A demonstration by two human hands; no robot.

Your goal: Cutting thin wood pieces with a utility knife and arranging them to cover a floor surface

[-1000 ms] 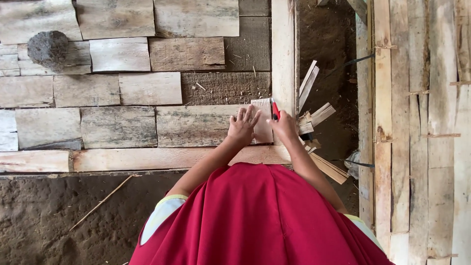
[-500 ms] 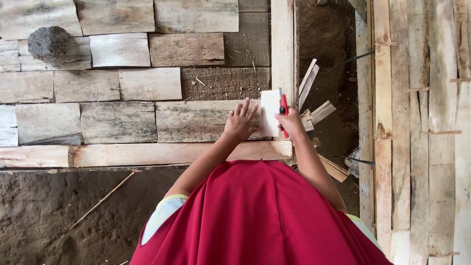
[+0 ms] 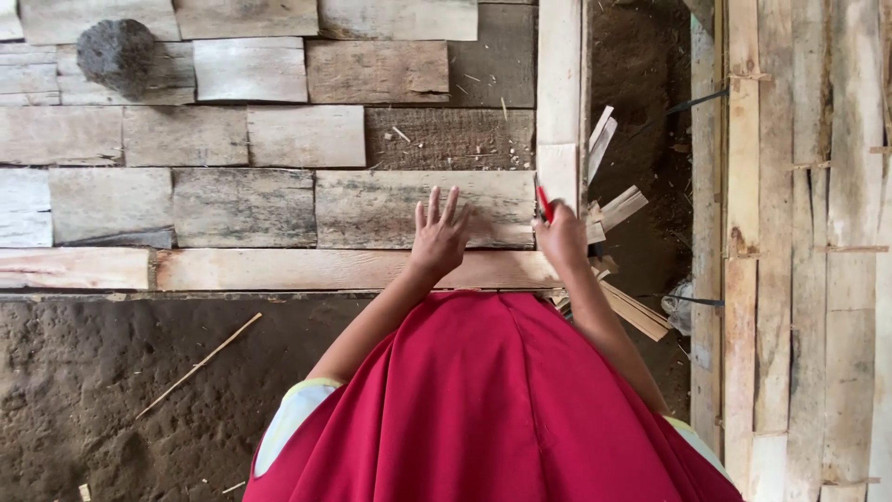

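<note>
While the left hand (image 3: 439,237) lies flat with fingers spread, gripping nothing, it presses on a weathered grey plank (image 3: 372,208) in the second row from the bare earth. Just right of it, the right hand (image 3: 562,237) is closed around a red pencil (image 3: 544,203), whose tip points up and away from the body, at the right end of that same plank. That plank therefore lies directly under both hands, between a paler long board (image 3: 279,270) nearer the person and a darker plank (image 3: 451,138) beyond. Beside the right hand stands a narrow upright board (image 3: 559,84), with loose wood offcuts (image 3: 618,209) touching the dirt to its right. At upper left a dark round stone (image 3: 116,54) rests on the boards, well apart from both hands.
</note>
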